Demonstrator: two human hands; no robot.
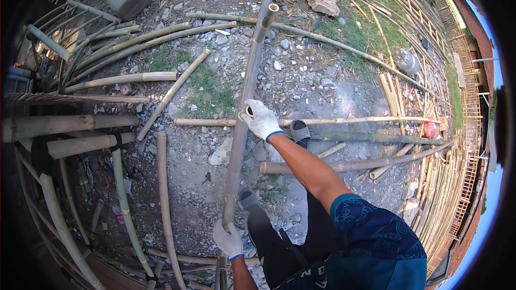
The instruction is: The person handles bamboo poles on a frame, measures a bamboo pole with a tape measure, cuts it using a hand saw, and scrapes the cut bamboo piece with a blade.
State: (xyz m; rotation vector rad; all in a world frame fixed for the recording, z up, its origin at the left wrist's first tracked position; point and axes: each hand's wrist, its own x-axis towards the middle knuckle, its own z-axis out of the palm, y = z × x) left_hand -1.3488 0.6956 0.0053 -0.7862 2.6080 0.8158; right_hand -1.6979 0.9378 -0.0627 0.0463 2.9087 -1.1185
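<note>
A long, thick bamboo pole runs through the middle of the view, from the top down toward the lower edge. My right hand, in a white knitted glove with a blue cuff, is closed on it about midway along. A small hollow round end shows between its fingers; what it belongs to is unclear. Lower down, nearer to my body, my left hand wears a matching glove and grips the same pole. Farther up, a short cut bamboo stub sticks out from the pole. My fingers' far sides are hidden.
Stony ground surrounds my sandalled feet. A thinner bamboo pole lies crosswise under the right forearm. Tied bamboo frames stand at left. A large rock lies at the top, and many bamboo lengths are stacked at right.
</note>
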